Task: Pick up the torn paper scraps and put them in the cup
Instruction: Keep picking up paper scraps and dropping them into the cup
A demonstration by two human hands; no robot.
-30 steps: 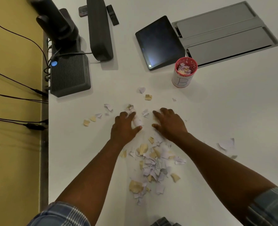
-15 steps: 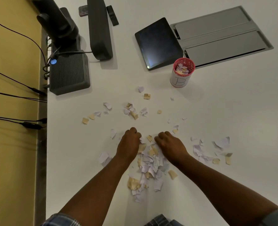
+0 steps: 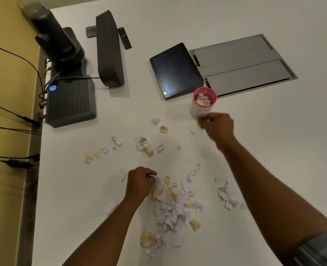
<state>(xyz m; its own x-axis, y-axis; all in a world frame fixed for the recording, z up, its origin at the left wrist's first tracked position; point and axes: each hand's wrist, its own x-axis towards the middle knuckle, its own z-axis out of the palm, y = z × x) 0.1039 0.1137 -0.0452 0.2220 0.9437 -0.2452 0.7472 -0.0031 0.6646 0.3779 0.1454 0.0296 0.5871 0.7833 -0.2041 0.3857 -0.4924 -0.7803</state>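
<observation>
A white cup with a red rim (image 3: 205, 93) stands on the white table, partly filled with scraps. White and tan torn paper scraps (image 3: 173, 205) lie in a heap near me, with more scattered toward the far left (image 3: 145, 146) and the right (image 3: 226, 196). My right hand (image 3: 216, 125) is a blurred fist just in front of the cup, closed on scraps. My left hand (image 3: 140, 182) is fisted at the heap's left edge, a white scrap showing between its fingers.
A dark tablet (image 3: 175, 70) and a grey metal hatch (image 3: 243, 64) lie behind the cup. A ribbed black box (image 3: 70, 101), a camera (image 3: 57, 39) and a speaker bar (image 3: 109, 48) stand at the far left. Cables hang off the table's left edge.
My right hand has lifted off the heap and travelled up to the cup with scraps. My left hand stayed at the heap and closed on scraps.
</observation>
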